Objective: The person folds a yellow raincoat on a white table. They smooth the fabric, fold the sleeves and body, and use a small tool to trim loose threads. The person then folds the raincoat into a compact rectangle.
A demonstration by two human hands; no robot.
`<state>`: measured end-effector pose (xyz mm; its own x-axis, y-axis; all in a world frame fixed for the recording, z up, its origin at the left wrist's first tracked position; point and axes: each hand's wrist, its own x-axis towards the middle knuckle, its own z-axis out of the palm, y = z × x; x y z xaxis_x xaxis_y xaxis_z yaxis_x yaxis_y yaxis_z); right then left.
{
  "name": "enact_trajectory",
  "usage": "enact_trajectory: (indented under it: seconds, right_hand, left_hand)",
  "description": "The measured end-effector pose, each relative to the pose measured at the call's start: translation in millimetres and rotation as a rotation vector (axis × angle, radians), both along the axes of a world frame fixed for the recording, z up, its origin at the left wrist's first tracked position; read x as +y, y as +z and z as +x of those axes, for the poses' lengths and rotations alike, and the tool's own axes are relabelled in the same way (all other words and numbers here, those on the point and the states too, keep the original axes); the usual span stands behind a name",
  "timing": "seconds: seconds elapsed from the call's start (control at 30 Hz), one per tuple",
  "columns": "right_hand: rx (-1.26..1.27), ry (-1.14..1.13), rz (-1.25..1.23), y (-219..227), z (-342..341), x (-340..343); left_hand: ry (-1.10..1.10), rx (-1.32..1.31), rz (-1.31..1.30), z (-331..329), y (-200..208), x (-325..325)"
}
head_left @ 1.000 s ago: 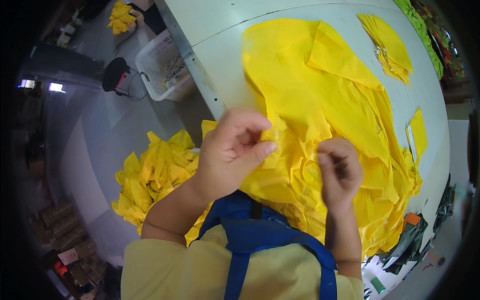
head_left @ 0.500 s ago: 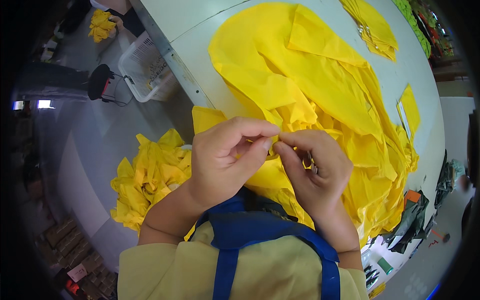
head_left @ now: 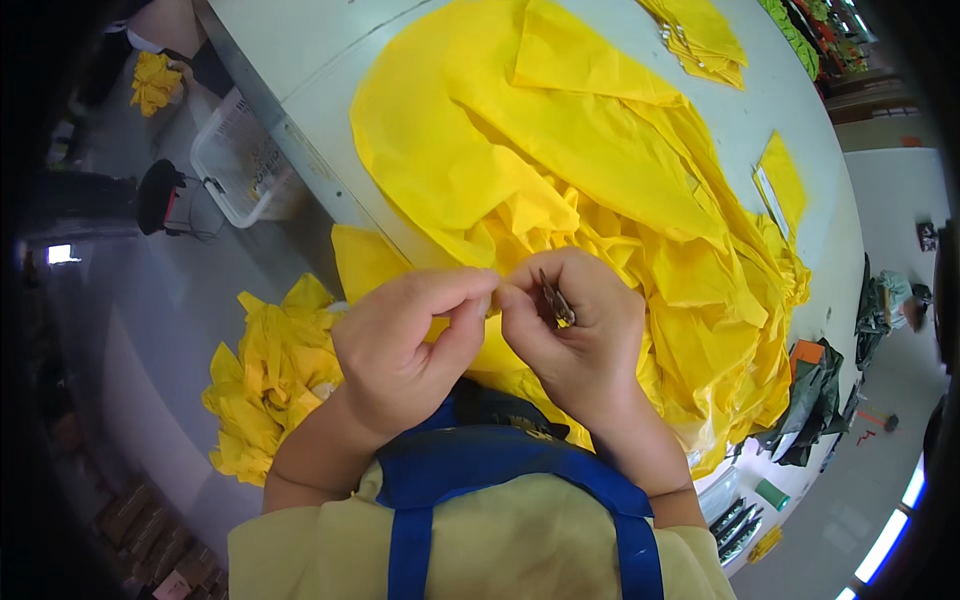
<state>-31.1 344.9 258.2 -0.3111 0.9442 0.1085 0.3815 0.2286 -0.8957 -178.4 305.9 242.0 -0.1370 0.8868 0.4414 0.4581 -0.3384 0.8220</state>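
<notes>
My left hand and my right hand meet fingertip to fingertip over a heap of yellow fabric. The left thumb and forefinger are pinched together; what lies between them is too small to make out. Right thumb and forefinger also pinch at the same spot. Tucked in the curl of my right hand is a small dark metal tool, which looks like thread snips. The fabric spreads in large loose folds over a pale table and hangs down in front of me.
Left of me, below the table edge, is a crumpled pile of yellow fabric. A white plastic basket stands beyond it. Folded yellow pieces lie at the far right of the table. Another person's hand holds yellow fabric at upper left.
Both hands and the whole scene have shifted left in the picture. My right hand has turned, so the metal tool shows more. The fingertips stay pinched together.
</notes>
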Motion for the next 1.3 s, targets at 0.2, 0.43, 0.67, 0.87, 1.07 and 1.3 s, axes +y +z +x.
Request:
enact_trajectory:
  seconds: [0.2,0.43,0.67,0.87,1.07,1.3]
  right_hand:
    - [0.662,-0.093,-0.486,-3,8,-2]
    - [0.333,-0.101,-0.38,-5,1,-11]
    - [0.052,-0.032,-0.109,-3,6,-6]
    - [-0.2,0.06,0.233,5,8,-1]
    - [-0.189,0.035,0.14,4,9,-1]
    - [0.183,-0.141,-0.168,-7,19,-3]
  left_hand:
    - [0.01,-0.436,-0.247,-3,-9,-6]
    - [-0.039,-0.489,-0.189,-1,-5,-6]
    - [-0.035,0.086,0.078,-2,-4,-4]
    - [-0.041,0.231,0.15,4,3,-1]
    - [-0.045,0.135,0.044,4,-3,-5]
    - [-0.042,-0.208,-0.136,3,-7,-11]
